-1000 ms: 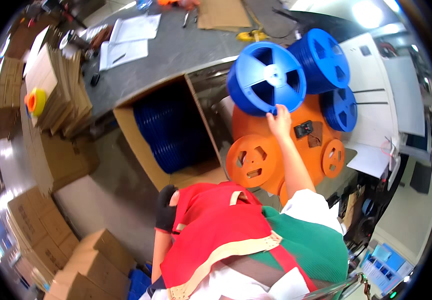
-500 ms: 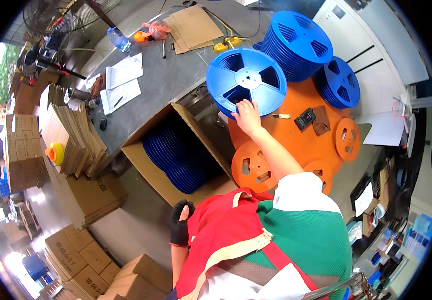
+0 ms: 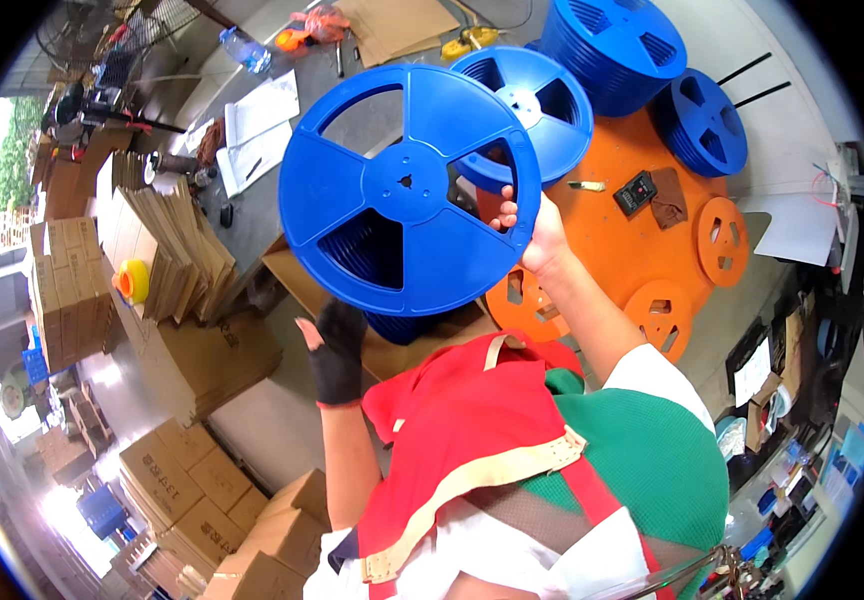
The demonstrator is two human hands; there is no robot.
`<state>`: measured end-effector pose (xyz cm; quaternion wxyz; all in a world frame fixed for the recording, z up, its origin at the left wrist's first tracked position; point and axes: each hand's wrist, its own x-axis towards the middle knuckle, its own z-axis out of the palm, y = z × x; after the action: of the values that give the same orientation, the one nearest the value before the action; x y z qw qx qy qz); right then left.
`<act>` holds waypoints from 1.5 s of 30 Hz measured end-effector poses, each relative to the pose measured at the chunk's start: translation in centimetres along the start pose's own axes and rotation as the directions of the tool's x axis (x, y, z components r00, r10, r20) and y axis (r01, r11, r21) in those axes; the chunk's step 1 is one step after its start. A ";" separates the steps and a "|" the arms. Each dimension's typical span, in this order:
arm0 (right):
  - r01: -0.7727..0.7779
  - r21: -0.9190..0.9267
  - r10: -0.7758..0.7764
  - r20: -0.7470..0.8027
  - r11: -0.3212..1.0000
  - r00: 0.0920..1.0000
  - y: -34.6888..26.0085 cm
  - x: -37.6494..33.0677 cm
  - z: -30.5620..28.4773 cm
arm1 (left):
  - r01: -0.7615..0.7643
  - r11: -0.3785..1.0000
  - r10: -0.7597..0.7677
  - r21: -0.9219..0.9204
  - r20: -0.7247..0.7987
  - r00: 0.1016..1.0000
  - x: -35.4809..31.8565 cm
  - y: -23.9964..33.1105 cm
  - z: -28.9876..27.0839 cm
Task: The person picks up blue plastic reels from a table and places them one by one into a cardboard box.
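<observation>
While the right hand grips the rim of a large blue reel and holds it up on edge, its flat face turned toward the camera, the left hand hangs free just below the reel's lower edge. That left hand wears a black fingerless glove; its fingers are spread loosely open and it holds nothing. The right hand is bare, fingers curled round the reel's right edge with the thumb on the near face, the forearm rising from a white sleeve over green and red clothing.

Just under both hands an open cardboard box stands on the floor, with blue reels stacked inside, mostly hidden by the lifted reel. Beside the right hand and beyond it, big orange reels lie flat, forming a work surface; a small black device and a brown cloth rest on them, with smaller orange reels at the edge. Further out from the right hand, a second blue reel lies flat behind the held one, and two stacks of blue reels sit past it.

To the left of the left hand, flattened cardboard sheets stand in a pile, with a yellow tape roll against them, and sealed cartons cover the floor nearer the person. Farthest off, a grey bench carries white papers, a plastic bottle and more cardboard.
</observation>
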<state>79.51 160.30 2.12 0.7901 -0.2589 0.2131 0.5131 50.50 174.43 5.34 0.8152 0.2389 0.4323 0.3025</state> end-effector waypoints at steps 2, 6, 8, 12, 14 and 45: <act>-0.124 0.048 0.124 0.004 0.991 0.992 1.5 0.4 -0.6 | 0.007 0.997 -0.011 -0.075 -0.049 0.999 -0.3 1.5 3.7; -0.184 -0.115 0.182 -0.027 0.976 0.983 3.6 1.5 0.5 | -0.077 0.997 0.079 -0.029 0.084 0.993 0.0 2.6 3.1; -0.221 -0.269 0.230 0.000 0.937 0.973 3.7 3.8 0.3 | -0.105 0.985 0.104 -0.135 -0.016 0.994 -0.2 2.1 2.8; 0.351 -0.891 -0.469 0.187 0.290 0.863 1.8 11.5 -3.2 | -0.154 0.952 0.164 -0.266 0.015 0.986 -1.0 1.9 -0.2; 0.356 -0.929 -0.570 0.348 -0.102 0.744 0.6 13.9 -4.8 | -0.201 0.958 0.193 -0.207 -0.056 0.980 -1.8 2.1 -0.8; -0.175 0.077 0.179 -0.052 0.982 0.982 3.5 1.5 -5.5 | -0.015 1.000 0.015 0.004 -0.030 0.999 -1.6 0.4 1.3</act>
<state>76.44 159.11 -3.74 0.7436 -0.2252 0.2766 0.5656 50.77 173.45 7.16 0.8059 0.2389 0.4432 0.3115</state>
